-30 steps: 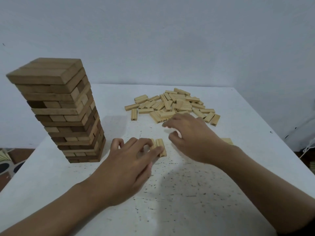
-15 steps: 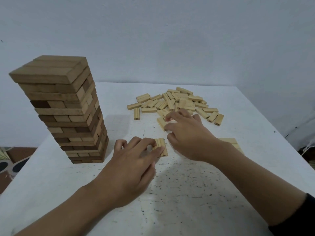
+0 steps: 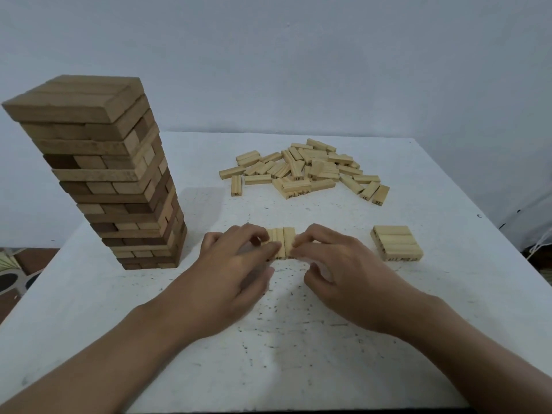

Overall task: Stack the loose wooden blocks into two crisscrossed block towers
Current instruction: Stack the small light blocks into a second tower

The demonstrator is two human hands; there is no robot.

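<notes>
1. The row [image 3: 282, 245] lies flat at the table's [image 3: 298, 354] centre, between both hands; the step looks like squaring it into a base layer; squeeze evenly from both sides so the long faces close, then tap the near ends flush, since a crooked base would likely lean whatever goes on top.
2. The left hand [image 3: 233, 270] has curled fingers, thumb and fingertips pinching the row's left side; the right hand [image 3: 337, 270] is curled likewise, fingertips pinching its right side.
3. The row is about three pale blocks side by side; a dark seam shows beside the rightmost; small numbers mark the near ends.
4. A low stack [image 3: 395, 243] sits to the right, apart; the loose pile [image 3: 304, 171] lies behind; a tall, darker crisscrossed tower [image 3: 113, 174] stands left; keep the forearm off it.
</notes>
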